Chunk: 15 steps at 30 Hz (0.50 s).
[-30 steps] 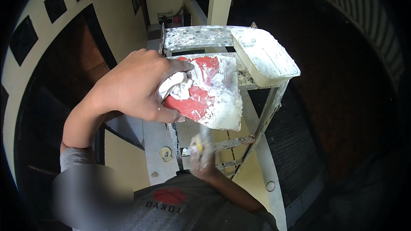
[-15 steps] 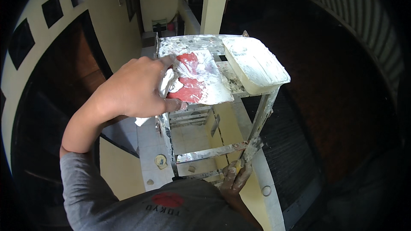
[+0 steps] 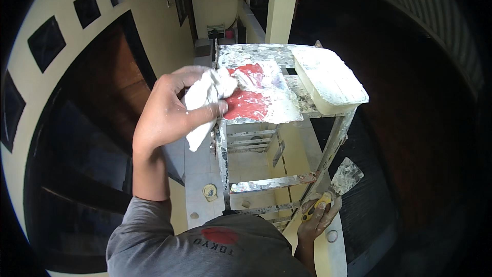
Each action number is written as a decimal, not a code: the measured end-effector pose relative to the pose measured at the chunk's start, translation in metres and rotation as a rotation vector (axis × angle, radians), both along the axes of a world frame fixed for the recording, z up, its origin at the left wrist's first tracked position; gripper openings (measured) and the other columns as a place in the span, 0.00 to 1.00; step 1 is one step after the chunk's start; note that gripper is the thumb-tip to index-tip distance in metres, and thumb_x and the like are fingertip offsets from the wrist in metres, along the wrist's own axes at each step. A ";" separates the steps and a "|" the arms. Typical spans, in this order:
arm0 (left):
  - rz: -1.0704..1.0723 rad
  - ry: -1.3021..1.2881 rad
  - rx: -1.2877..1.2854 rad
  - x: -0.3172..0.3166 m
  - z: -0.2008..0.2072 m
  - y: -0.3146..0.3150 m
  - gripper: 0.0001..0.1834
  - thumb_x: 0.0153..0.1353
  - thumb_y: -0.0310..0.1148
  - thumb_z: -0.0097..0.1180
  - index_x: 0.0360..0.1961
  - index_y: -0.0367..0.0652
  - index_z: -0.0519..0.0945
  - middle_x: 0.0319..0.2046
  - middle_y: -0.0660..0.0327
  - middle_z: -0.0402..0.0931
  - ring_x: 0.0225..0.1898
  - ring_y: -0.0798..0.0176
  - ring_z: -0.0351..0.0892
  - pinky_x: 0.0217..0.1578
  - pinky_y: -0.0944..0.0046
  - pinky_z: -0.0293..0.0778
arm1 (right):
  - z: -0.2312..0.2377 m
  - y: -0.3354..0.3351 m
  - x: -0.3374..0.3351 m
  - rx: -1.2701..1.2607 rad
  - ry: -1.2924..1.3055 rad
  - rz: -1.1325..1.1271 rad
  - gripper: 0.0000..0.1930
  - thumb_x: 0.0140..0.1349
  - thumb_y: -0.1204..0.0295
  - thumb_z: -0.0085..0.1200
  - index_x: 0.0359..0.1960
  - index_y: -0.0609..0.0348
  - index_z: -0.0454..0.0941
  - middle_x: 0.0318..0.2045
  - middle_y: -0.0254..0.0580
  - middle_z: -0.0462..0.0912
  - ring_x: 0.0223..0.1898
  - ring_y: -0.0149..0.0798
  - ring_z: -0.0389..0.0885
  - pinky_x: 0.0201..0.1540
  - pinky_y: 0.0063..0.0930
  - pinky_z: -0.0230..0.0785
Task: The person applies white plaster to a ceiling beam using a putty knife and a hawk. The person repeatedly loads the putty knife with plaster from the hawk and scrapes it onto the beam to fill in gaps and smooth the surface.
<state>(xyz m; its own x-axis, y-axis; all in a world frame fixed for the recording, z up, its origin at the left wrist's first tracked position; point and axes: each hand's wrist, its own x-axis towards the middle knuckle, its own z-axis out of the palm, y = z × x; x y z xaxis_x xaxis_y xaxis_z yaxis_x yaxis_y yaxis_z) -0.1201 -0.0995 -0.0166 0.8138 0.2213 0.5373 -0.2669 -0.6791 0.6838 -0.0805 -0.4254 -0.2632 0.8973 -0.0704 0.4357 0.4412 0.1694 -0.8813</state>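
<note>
My left hand point(image 3: 163, 110) is closed round a crumpled white rag point(image 3: 209, 90), held at the left edge of a red sheet point(image 3: 248, 105). The sheet is smeared with white paste and lies on top of a paint-spattered stepladder point(image 3: 241, 51). Beside the sheet, on the right, a rectangular tub point(image 3: 330, 84) is coated with white paste. Low on the right, my right hand point(image 3: 320, 218) grips the yellow handle of a putty knife point(image 3: 348, 175). Its broad, smudged blade points up and to the right, off the ladder's right leg.
A cream wall with a dark-framed door point(image 3: 115, 74) rises on the left. A pillar point(image 3: 283, 7) stands beyond the ladder. On the tiled floor below lie a small round lid point(image 3: 209, 191) and a few bits of debris. Dark corrugated roofing point(image 3: 435, 7) is at the upper right.
My left hand has turned and shows more of the rag, its thumb still at the sheet's edge. My right hand has swung the putty knife outward to the right. The view has shifted.
</note>
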 end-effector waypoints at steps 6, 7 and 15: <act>-0.255 -0.130 -0.412 -0.001 -0.008 0.015 0.20 0.72 0.33 0.60 0.59 0.32 0.78 0.47 0.60 0.83 0.42 0.73 0.79 0.44 0.69 0.75 | 0.017 0.005 0.001 -0.054 -0.028 -0.010 0.22 0.79 0.68 0.40 0.68 0.66 0.57 0.33 0.45 0.77 0.23 0.30 0.69 0.28 0.23 0.64; -0.237 -0.189 -0.421 -0.003 -0.011 0.009 0.21 0.73 0.34 0.59 0.60 0.31 0.76 0.47 0.60 0.83 0.43 0.73 0.79 0.45 0.69 0.75 | 0.021 0.006 0.000 -0.095 -0.042 -0.080 0.21 0.79 0.67 0.40 0.67 0.66 0.58 0.33 0.45 0.77 0.23 0.30 0.69 0.27 0.23 0.64; -0.227 -0.432 -0.227 -0.005 -0.034 -0.030 0.13 0.74 0.32 0.53 0.48 0.30 0.78 0.40 0.59 0.78 0.39 0.70 0.77 0.39 0.70 0.71 | 0.049 0.012 -0.004 0.090 -0.003 0.052 0.21 0.78 0.65 0.42 0.64 0.66 0.59 0.30 0.47 0.76 0.21 0.30 0.67 0.27 0.24 0.65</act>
<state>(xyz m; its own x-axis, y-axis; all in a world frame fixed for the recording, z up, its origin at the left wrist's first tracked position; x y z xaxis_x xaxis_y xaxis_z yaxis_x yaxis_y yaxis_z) -0.1250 -0.1292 -0.0501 0.5701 0.2153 0.7929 -0.6793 -0.4192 0.6023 -0.0848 -0.4134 -0.2146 0.8996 -0.0631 0.4320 0.4321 0.2704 -0.8603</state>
